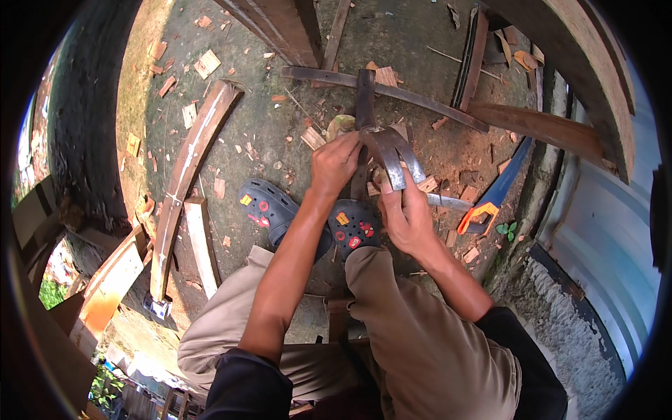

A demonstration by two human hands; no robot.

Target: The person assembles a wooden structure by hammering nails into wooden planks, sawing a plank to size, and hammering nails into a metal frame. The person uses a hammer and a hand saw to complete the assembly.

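Note:
A dark, curved metal claw (385, 155), split in two prongs like a claw hammer's, sits between my hands. My left hand (336, 161) is closed at its upper left end, beside a narrow dark bar (365, 101); what its fingers grip is hidden. Just below the prong tips, my right hand (406, 213) is closed, its thumb raised against the metal and its other fingers mostly hidden. The bar runs down between my hands and crosses a long dark wooden slat (420, 103).
A blue-bladed saw (483, 211) with an orange handle lies at right, near a silvery blade (449, 202). Long wooden pieces (187, 168) lie at left. Wood chips (207, 64) litter the ground. A wooden post (283, 31) stands ahead; corrugated metal sheeting (609, 224) borders the right.

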